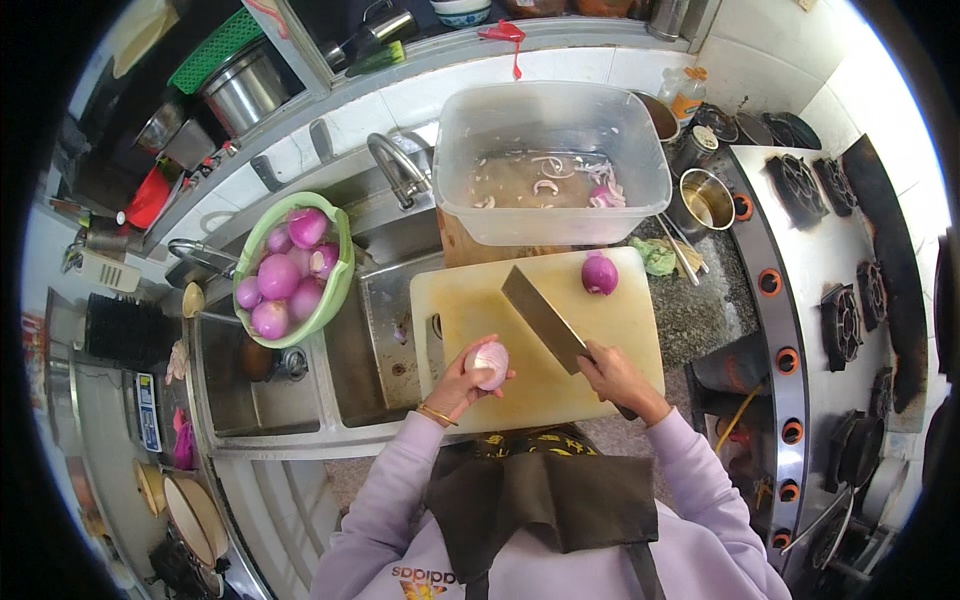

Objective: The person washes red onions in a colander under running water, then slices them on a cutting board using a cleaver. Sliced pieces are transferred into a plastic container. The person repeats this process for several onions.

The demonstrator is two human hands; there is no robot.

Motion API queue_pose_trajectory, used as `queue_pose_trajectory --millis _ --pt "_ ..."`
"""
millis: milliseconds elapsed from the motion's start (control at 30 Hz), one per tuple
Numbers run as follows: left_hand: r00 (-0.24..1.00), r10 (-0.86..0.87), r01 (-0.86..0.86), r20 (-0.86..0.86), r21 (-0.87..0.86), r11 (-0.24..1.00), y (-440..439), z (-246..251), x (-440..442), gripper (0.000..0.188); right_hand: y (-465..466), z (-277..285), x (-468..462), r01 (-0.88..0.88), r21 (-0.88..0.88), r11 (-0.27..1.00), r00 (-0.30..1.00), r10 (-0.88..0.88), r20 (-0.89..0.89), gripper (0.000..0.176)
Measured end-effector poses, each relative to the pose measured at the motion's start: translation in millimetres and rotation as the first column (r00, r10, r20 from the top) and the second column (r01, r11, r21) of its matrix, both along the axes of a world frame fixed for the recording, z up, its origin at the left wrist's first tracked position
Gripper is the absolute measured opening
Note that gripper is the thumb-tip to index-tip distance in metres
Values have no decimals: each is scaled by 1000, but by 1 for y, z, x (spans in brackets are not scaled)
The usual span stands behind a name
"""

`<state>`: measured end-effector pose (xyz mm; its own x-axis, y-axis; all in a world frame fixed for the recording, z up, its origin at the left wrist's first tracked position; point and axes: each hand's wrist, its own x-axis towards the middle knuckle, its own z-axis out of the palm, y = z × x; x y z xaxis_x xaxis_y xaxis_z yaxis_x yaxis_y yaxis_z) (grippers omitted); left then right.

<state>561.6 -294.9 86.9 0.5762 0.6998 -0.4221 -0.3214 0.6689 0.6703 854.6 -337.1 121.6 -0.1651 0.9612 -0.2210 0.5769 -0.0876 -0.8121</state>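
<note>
My left hand [466, 381] holds a peeled, pale pink onion [487, 366] above the cutting board's left half. In my right hand [621, 381] is a cleaver [546, 319], gripped by its dark handle, its broad blade slanting up and left over the board. The white plastic cutting board [465, 292] is yellowed and has a handle slot at its left. A whole red onion [600, 273] rests near its far right corner. Beyond the board stands a translucent plastic tub [551, 225] with onion slices and pieces on its bottom.
A green basket [343, 277] of red onions sits over the double steel sink [327, 405] at left. A curved faucet [391, 169] rises behind it. To the right are a steel pot [705, 199], a crumpled green cloth or wrapper [654, 257] and a gas stove [795, 247].
</note>
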Motion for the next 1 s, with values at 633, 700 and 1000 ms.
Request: queue_pose_trajectory --millis 633,700,1000 --pt "652 445 169 -614 689 704 12 -38 26 34 -61 30 -36 -296 346 890 915 160 372 31" --pt "525 594 391 -609 793 467 15 -43 22 38 -62 35 -41 -335 327 884 892 185 413 39" --pt "457 706 438 -541 828 350 5 -31 24 25 -58 34 -62 -347 277 896 856 181 485 37"
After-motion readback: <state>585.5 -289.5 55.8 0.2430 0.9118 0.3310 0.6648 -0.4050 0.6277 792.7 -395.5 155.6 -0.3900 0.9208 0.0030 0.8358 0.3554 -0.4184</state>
